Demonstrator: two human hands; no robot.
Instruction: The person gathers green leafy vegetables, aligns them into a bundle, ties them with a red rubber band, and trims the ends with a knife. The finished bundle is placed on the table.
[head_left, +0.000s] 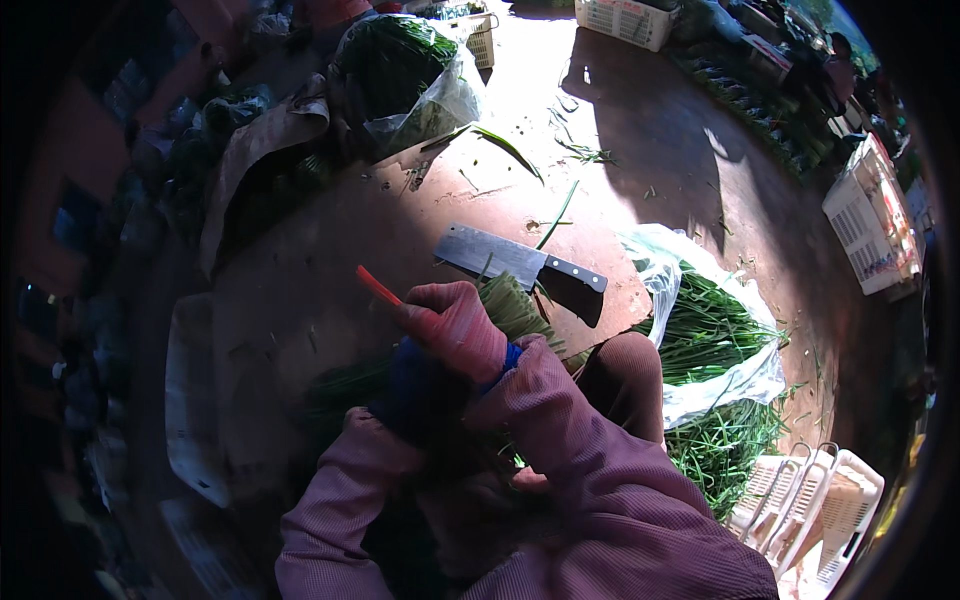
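Observation:
My right hand (454, 326), in a pinkish-red glove, pinches a red strip (377, 285) that sticks out to the upper left. Under the right wrist lies a bundle of chive-like greens (517, 309), its pale stem ends pointing up and its dark leaves trailing left into shadow. My left hand (420, 382) is in deep shade beside and partly behind the right one; only a dark blue shape shows, and its fingers are hidden. Just beyond the stems, a cleaver (517, 255) with a black riveted handle lies flat on the brown board (315, 247).
Right of my knee (626, 375), a clear plastic bag (757, 382) holds more greens, with loose ones (720, 450) below. Another bagged heap (405, 67) stands at the back. White plastic crates stand at right (862, 225), lower right (840, 517) and left (184, 405).

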